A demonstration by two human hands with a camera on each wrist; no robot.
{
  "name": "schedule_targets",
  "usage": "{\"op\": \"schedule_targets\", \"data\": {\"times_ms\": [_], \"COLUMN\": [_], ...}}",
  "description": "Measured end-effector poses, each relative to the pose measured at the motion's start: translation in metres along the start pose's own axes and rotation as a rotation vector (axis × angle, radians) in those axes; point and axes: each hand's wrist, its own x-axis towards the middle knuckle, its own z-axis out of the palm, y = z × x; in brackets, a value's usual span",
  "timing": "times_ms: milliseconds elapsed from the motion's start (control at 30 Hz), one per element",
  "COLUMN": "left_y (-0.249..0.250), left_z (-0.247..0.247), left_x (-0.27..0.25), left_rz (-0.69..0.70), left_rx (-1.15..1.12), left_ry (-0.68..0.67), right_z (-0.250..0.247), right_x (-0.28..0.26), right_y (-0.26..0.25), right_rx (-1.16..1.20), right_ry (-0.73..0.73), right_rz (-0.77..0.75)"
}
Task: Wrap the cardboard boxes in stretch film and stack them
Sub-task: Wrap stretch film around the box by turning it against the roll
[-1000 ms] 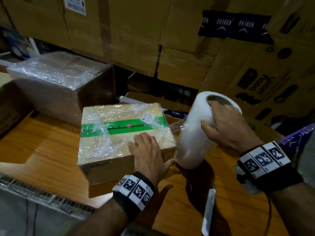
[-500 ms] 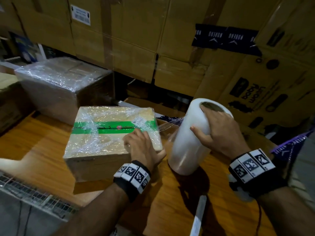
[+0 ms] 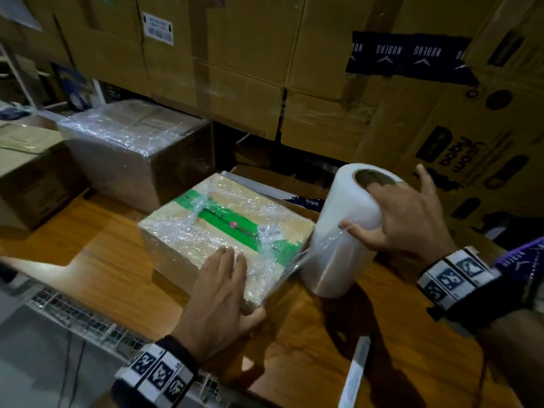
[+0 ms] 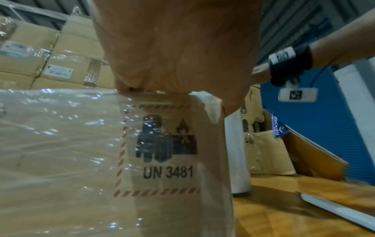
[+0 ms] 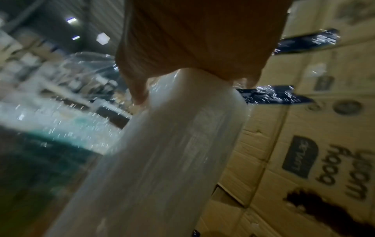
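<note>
A box point(image 3: 226, 231) with a green tape band, partly covered in film, lies on the wooden table point(image 3: 97, 260) near its middle. The left hand point(image 3: 219, 295) lies flat on the box's near corner, fingers straight and close together on top, thumb hooked under the near right corner. In the left wrist view the box's side shows a printed battery hazard mark reading UN 3481 under the film.

Just right of the box a roll point(image 3: 344, 231) of stretch film stands upright on the table. The right hand point(image 3: 403, 219) holds its top: thumb pressed to the side, one finger dipping into the core, the other fingers spread apart. A sheet of film point(image 3: 290, 262) runs taut from the roll to the box's near right corner.

A second box point(image 3: 138, 148), fully wrapped, sits on the far left. Stacked cartons point(image 3: 244, 72) stand behind. A white strip point(image 3: 354, 375) lies on the near table.
</note>
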Motion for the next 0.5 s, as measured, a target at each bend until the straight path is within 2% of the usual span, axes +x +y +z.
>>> {"op": "schedule_targets", "data": {"times_ms": [133,300,500], "left_y": [-0.015,-0.029,-0.042], "left_z": [-0.004,-0.009,-0.02], "left_x": [-0.004,-0.011,-0.016], "left_rz": [0.051,0.12,0.214], "left_rx": [-0.026,-0.071,-0.099], "left_ry": [0.039,0.081,0.074], "right_z": [-0.002,-0.001,0.0], "right_x": [0.003,-0.007,-0.004], "right_y": [-0.002,0.008,-0.002], "right_rx": [0.0,-0.044,-0.069], "right_ry": [0.011,0.021,0.003], "right_rz": [-0.012,-0.1,0.118]}}
